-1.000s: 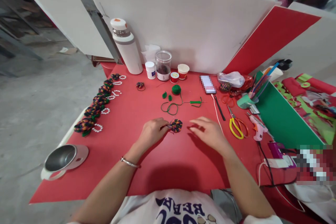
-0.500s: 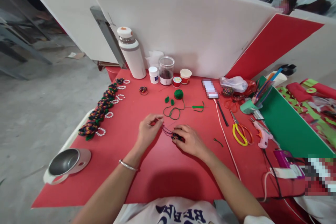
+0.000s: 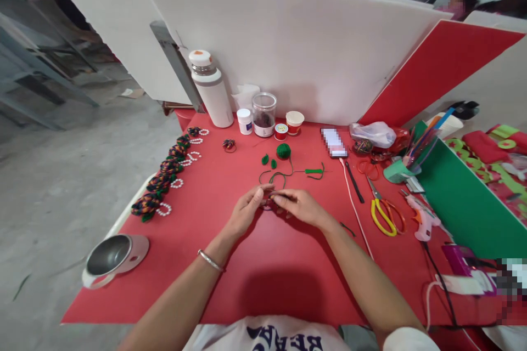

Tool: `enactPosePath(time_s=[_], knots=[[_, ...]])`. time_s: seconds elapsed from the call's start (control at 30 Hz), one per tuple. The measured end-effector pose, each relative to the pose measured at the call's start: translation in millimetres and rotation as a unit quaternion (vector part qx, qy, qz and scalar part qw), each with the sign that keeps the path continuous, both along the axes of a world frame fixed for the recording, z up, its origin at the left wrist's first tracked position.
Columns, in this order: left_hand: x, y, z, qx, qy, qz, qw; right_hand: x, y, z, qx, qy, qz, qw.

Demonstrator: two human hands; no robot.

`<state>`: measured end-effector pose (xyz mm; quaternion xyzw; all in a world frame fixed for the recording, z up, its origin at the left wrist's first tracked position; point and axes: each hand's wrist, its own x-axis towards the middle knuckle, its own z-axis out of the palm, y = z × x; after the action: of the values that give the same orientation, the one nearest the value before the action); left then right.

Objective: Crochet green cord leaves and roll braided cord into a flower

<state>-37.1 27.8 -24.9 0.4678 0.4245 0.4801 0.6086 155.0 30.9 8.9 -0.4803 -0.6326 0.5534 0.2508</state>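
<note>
Both hands meet over the middle of the red tabletop, fingertips almost touching. My left hand point(image 3: 247, 209) pinches thin dark yarn point(image 3: 267, 208), which loops below the fingertips. The fingers of my right hand point(image 3: 302, 207) are closed on the same dark yarn, and most of the piece is hidden behind them. Just beyond lie a green yarn ball point(image 3: 283, 151) with its loose tail, two small green leaf-shaped pieces point(image 3: 265, 159) and a green-handled crochet hook point(image 3: 313, 171).
Several multicoloured yarn pieces with white bead loops point(image 3: 146, 205) line the left edge, near a metal-lined mug point(image 3: 140, 249). A flask point(image 3: 216, 98), jars and a phone point(image 3: 334, 142) stand or lie at the back. Yellow-handled scissors point(image 3: 382, 216) and a glue gun point(image 3: 424, 219) are right.
My hands have come together, the right one turning inward and the left one moving right. The stretched strands between them have shortened. The whole view has shifted slightly.
</note>
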Motion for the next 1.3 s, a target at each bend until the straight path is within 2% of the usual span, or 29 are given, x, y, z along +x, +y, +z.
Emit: enactPosePath(time_s=[0.07,0.13,0.23,0.37,0.47,0.63,0.7,0.77,0.8,0.87,0.93,1.0,1.1,1.2,1.3], knots=[[-2,3,-2.6,-0.082,-0.074,0.005,0.994,-9,18,0.6,-0.132,0.053,-0.005,0.99],[-8,8,-4.5,-0.132,-0.107,0.032,0.985,-20,36,-0.1,-0.186,0.077,-0.012,0.979],[-20,17,-5.5,-0.155,-0.116,0.091,0.977,-37,57,-0.9,-0.2,0.104,0.004,0.974],[-31,29,-5.5,-0.132,-0.133,0.179,0.966,-55,77,-6.1,-0.189,0.111,-0.014,0.976],[-36,35,-6.0,-0.126,-0.147,0.215,0.957,-65,87,-15.9,-0.174,0.114,-0.023,0.978],[-43,41,-11.7,-0.128,-0.132,0.232,0.955,-76,93,-35.7,-0.08,0.085,-0.028,0.993],[-46,42,-15.1,-0.105,-0.064,0.237,0.964,-79,93,-42.0,-0.049,0.067,-0.04,0.996],[-51,42,-17.8,-0.038,0.064,0.253,0.965,-81,92,-45.9,-0.017,0.048,-0.052,0.997],[-53,42,-18.7,0.014,0.139,0.264,0.954,-82,92,-46.9,0.019,0.028,-0.056,0.998],[-58,42,-19.8,0.121,0.274,0.277,0.913,-82,90,-47.7,0.103,-0.017,-0.061,0.993],[-62,42,-19.9,0.197,0.354,0.28,0.87,-81,87,-48.0,0.186,-0.052,-0.073,0.978],[-65,43,-19.5,0.238,0.39,0.273,0.847,-80,84,-48.7,0.25,-0.054,-0.092,0.962],[-68,44,-18.9,0.271,0.401,0.228,0.845,-79,79,-50.4,0.333,-0.037,-0.08,0.939],[-72,46,-20.7,0.275,0.409,0.165,0.854,-79,76,-51.9,0.353,-0.037,-0.038,0.934],[-75,47,-25.1,0.263,0.426,0.153,0.852,-80,76,-52.9,0.352,-0.05,-0.031,0.934]])
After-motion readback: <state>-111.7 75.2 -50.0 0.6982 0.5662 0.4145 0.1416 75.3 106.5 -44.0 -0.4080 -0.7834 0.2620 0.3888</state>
